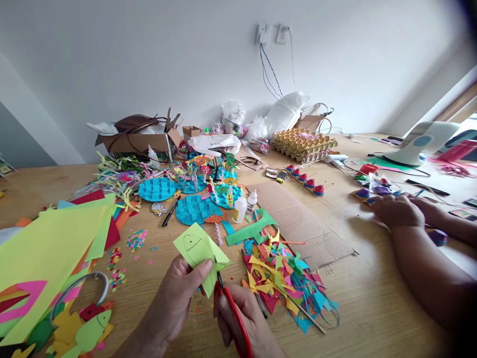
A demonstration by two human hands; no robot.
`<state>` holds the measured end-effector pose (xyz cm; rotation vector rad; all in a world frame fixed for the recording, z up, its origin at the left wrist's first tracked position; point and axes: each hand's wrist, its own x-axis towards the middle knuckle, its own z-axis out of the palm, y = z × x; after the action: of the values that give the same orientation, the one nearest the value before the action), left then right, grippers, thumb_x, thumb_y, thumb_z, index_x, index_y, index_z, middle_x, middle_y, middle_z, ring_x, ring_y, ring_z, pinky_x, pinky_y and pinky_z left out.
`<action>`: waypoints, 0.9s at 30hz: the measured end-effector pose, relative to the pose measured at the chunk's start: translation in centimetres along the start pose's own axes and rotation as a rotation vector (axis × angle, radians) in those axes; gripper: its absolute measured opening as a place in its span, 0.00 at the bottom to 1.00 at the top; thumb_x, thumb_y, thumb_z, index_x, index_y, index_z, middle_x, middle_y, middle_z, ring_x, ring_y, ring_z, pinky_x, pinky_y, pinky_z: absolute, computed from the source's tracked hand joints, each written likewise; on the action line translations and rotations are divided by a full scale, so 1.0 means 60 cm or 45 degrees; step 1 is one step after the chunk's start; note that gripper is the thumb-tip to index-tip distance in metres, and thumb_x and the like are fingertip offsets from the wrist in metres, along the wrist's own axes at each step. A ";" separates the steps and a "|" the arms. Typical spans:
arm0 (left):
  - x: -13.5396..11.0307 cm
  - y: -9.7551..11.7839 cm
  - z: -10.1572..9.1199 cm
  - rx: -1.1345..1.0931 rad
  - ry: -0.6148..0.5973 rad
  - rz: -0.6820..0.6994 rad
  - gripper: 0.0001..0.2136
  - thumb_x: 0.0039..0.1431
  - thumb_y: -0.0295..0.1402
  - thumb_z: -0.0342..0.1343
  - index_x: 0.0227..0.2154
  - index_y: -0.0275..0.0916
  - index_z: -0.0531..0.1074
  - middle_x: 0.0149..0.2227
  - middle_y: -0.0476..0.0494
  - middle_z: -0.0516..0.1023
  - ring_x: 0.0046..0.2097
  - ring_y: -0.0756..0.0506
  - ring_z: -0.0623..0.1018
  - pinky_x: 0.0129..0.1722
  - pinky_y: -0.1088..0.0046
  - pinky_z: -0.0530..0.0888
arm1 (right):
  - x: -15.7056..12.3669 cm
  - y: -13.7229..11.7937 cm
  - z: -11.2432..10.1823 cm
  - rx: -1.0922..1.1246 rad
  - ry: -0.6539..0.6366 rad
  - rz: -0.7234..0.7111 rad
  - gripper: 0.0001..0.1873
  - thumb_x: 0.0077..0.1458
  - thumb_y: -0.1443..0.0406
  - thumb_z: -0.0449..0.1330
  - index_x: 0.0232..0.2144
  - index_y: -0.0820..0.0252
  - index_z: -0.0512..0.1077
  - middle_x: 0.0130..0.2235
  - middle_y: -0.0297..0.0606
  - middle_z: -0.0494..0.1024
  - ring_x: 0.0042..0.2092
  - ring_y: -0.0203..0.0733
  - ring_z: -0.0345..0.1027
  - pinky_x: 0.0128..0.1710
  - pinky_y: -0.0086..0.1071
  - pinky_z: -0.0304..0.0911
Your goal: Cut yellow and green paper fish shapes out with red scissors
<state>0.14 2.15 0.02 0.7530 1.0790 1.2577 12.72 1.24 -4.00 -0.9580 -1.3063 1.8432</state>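
My left hand (179, 286) pinches a lime-green sheet of paper (199, 244) between thumb and fingers. A fish outline with an eye dot is drawn on it in dark line. In my right hand (242, 311) is a pair of red-handled scissors (235, 314), closed around the handles. The blades meet the paper's right part, close to my left thumb; how far apart they are is hard to see. Just beyond the paper lie an orange paper fish (215, 219) and blue discs with folded paper strips (197, 209). Paper scraps (276, 273) are heaped right of the scissors.
Coloured sheets (55, 248) and cut fish (91, 328) lie at left. Glue bottles (239, 210) stand near flat cardboard (298, 219). Egg trays (303, 144) are stacked at the back. Another person's hands (398, 211) work at right, among painted egg-carton pieces (363, 193).
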 end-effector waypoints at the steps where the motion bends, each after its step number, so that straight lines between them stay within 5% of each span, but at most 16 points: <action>1: 0.001 -0.001 0.000 0.003 0.007 -0.001 0.08 0.46 0.36 0.62 0.24 0.37 0.70 0.20 0.55 0.68 0.23 0.53 0.62 0.24 0.79 0.63 | 0.000 -0.002 0.000 0.000 -0.003 -0.002 0.30 0.44 0.38 0.52 0.19 0.60 0.61 0.11 0.24 0.56 0.14 0.28 0.46 0.14 0.22 0.44; 27: -0.003 -0.013 0.014 -0.061 0.057 -0.040 0.09 0.43 0.36 0.64 0.23 0.37 0.72 0.18 0.54 0.69 0.21 0.53 0.64 0.23 0.79 0.65 | -0.001 0.013 -0.006 -0.021 0.042 -0.085 0.29 0.47 0.39 0.50 0.18 0.59 0.58 0.13 0.24 0.55 0.15 0.27 0.47 0.14 0.22 0.45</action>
<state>1.23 1.92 -0.33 0.6725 1.0894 1.2746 12.96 1.17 -4.83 -0.9386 -1.3193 1.7618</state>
